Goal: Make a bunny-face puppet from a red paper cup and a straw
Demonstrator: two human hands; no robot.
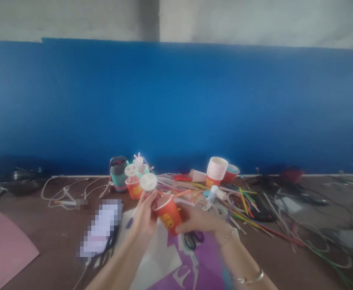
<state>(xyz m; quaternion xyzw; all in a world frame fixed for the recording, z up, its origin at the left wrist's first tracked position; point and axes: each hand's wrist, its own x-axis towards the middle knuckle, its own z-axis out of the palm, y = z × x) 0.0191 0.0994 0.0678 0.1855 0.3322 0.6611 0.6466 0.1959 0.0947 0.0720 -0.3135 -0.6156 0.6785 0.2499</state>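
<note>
A red paper cup (169,215) with yellow lettering is in my right hand (199,218), tilted, its open rim up and to the left. My right fingers wrap around its side and base. My left hand (147,212) is closed just left of the cup. Right above its fingertips is a round white paper animal face (148,182) with green ears, which it pinches at the lower edge. Whether my left fingers also touch the cup is hard to tell. Behind them stands another red cup (133,188) with a similar paper face (131,170).
White and purple paper (205,262) and dark-handled scissors (191,240) lie below my hands. A stack of paper cups (216,171) stands behind, near many coloured strips (249,219). A phone (100,227) and pink paper (5,251) lie left. A blue panel (176,104) borders the table.
</note>
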